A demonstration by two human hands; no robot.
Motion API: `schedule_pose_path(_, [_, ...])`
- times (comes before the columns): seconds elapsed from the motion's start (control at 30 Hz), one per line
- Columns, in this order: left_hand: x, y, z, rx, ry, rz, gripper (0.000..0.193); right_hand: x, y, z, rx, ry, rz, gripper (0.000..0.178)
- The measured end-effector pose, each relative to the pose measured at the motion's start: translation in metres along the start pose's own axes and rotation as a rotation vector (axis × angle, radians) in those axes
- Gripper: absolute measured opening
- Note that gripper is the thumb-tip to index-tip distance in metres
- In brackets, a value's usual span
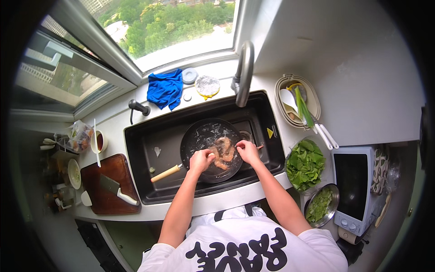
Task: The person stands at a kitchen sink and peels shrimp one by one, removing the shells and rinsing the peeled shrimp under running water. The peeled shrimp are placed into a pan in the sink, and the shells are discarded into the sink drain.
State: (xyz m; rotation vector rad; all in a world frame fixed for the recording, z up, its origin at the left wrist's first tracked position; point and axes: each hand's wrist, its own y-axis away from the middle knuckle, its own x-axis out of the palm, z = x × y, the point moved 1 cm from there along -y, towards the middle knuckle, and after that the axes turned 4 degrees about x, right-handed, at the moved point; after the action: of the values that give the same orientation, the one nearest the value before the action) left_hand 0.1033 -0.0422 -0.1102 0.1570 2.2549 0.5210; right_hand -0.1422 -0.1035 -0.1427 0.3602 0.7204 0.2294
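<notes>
Clock centred on the pan (pixel 199 131), 12 at the window (pixel 176 31).

Grip first: our left hand (pixel 201 161) sits at about 8 o'clock over the pan, fingers curled in, tips gathered beside the pink pieces (pixel 221 152). Our right hand (pixel 248 152) reaches over the rim at 3, fingers bent, tips at the right end of the same pieces. Both grips look narrow; we can't tell whether either pinches anything or just touches.

The pink pieces lie in the pan, around its middle: soft, wet, irregular strips. Pan is round, dark, glossy inside with pale specks; its smooth wooden handle (pixel 166 173) points to 8. It stands in the matte black rectangular sink (pixel 140 158), set in a pale desk (pixel 226 198).

Writing: big rounded black letters on our white fabric shirt (pixel 204 238); yellow triangular label (pixel 270 133) on the sink wall at 2, print too small for us to read.

Materials: crumpled blue cloth (pixel 164 88) at 11, curved metal faucet (pixel 245 72) at 1, flat leafy greens (pixel 306 165) at 3, shiny steel bowl (pixel 334 206) at 4, brown cutting board (pixel 102 170) at 9 with a broad-bladed, white-handled cleaver (pixel 109 184) on it.
</notes>
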Motion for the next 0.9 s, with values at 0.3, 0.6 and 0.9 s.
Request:
schedule_pose_path(0.3, [-0.151,0.09,0.029,0.048,0.192,-0.534,0.017,0.103,-0.023,-0.009,0.089,0.313,-0.138,0.049])
schedule_pose_path(0.6, [-0.287,0.302,0.321,-0.543,0.496,-1.155,0.026,0.152,-0.047,-0.015,0.132,0.544,-0.202,0.044])
schedule_pose_path(0.9, [-0.249,0.312,0.429,-0.773,0.226,-1.253,0.034,0.152,-0.056,-0.024,0.083,0.623,-0.13,0.036])
